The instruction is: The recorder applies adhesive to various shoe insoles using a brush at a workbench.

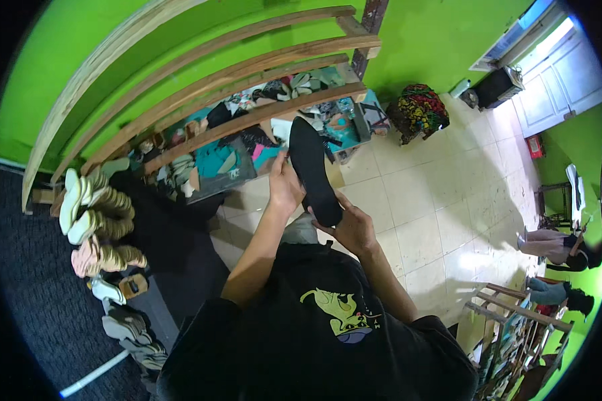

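A long black insole-shaped piece [308, 160] is held up in front of my chest, its rounded broad end pointing away from me. My left hand [286, 186] is closed on its left edge near the middle, the thumb side turned up. At the near end, my right hand [353, 228] grips the right edge, with fingers partly hidden beneath. Whether it is a bare insole or a covered sole I cannot tell. Beyond it stands a low table [214, 187] heaped with fabric and material scraps.
Wooden rails [247, 53] run above the scrap table. Stacked pale sole-shaped pieces [87, 207] line the dark surface at left. A colourful cloth bundle [419, 112] sits on the tiled floor [415, 187]. Two people [562, 248] [555, 294] are at far right, near a wooden rack [515, 314].
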The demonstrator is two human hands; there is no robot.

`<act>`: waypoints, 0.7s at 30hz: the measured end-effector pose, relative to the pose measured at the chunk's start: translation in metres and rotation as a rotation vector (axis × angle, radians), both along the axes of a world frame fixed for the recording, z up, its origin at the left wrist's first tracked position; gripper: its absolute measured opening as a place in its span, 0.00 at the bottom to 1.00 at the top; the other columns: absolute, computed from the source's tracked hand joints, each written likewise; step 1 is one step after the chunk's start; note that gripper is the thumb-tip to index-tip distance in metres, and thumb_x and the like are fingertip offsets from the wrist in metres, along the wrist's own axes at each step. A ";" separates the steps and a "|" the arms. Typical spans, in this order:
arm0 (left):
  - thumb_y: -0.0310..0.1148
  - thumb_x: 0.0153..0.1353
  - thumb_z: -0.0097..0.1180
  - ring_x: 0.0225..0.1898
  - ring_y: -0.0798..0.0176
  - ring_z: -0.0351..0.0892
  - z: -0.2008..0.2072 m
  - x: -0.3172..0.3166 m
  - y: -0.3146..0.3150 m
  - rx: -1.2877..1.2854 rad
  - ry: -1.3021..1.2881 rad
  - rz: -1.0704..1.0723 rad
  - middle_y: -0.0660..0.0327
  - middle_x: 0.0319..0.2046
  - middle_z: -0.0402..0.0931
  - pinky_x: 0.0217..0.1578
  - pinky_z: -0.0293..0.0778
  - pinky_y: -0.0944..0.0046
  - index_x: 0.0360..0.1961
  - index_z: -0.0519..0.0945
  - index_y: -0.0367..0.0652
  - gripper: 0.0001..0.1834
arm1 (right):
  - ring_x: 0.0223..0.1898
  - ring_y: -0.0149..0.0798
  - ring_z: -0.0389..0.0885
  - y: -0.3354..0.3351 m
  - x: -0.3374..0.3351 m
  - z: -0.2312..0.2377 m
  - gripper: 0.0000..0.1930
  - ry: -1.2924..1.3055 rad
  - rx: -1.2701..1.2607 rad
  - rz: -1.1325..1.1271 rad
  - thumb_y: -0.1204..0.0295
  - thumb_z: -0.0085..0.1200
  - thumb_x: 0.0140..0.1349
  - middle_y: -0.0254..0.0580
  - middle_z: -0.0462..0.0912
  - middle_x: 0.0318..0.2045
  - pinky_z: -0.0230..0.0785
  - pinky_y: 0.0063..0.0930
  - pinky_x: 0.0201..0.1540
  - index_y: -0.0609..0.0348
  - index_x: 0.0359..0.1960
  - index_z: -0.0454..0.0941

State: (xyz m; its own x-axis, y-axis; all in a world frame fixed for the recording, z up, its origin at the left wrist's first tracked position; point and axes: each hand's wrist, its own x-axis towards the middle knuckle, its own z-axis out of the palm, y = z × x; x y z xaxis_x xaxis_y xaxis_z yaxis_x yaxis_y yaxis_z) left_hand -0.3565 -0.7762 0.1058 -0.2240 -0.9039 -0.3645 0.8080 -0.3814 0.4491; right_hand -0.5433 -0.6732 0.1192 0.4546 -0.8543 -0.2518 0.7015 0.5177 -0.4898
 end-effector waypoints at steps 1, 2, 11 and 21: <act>0.57 0.79 0.38 0.70 0.53 0.71 -0.010 -0.007 -0.020 -0.002 -0.015 -0.025 0.58 0.71 0.71 0.70 0.64 0.49 0.74 0.66 0.48 0.32 | 0.74 0.55 0.69 -0.013 -0.005 -0.004 0.38 0.004 0.003 -0.013 0.52 0.49 0.72 0.47 0.67 0.75 0.55 0.64 0.76 0.52 0.81 0.56; 0.57 0.79 0.38 0.71 0.50 0.70 -0.017 -0.013 -0.039 -0.005 -0.032 -0.052 0.56 0.73 0.69 0.71 0.62 0.47 0.76 0.64 0.48 0.34 | 0.73 0.56 0.69 -0.027 -0.009 -0.007 0.39 0.033 0.021 -0.055 0.53 0.50 0.71 0.48 0.67 0.75 0.55 0.64 0.76 0.53 0.80 0.57; 0.60 0.78 0.37 0.64 0.59 0.74 -0.060 -0.056 -0.213 0.117 -0.158 -0.166 0.64 0.65 0.76 0.63 0.65 0.53 0.70 0.68 0.56 0.30 | 0.67 0.55 0.76 -0.168 -0.054 -0.029 0.32 0.059 0.037 -0.236 0.64 0.44 0.77 0.54 0.72 0.70 0.65 0.53 0.76 0.60 0.79 0.54; 0.55 0.79 0.39 0.54 0.56 0.79 -0.089 -0.099 -0.325 0.145 -0.294 -0.203 0.61 0.61 0.75 0.50 0.72 0.53 0.66 0.66 0.59 0.22 | 0.64 0.48 0.77 -0.280 -0.105 -0.075 0.28 0.094 0.118 -0.203 0.69 0.49 0.73 0.47 0.76 0.65 0.69 0.55 0.74 0.61 0.74 0.64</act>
State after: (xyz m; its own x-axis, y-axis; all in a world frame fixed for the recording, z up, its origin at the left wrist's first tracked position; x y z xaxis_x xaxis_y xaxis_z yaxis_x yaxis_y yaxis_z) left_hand -0.4554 -1.1007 0.0165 -0.2597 -0.7863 -0.5606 0.5542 -0.5967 0.5803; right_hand -0.6482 -0.9531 0.0440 0.2468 -0.8877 -0.3886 0.7513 0.4286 -0.5019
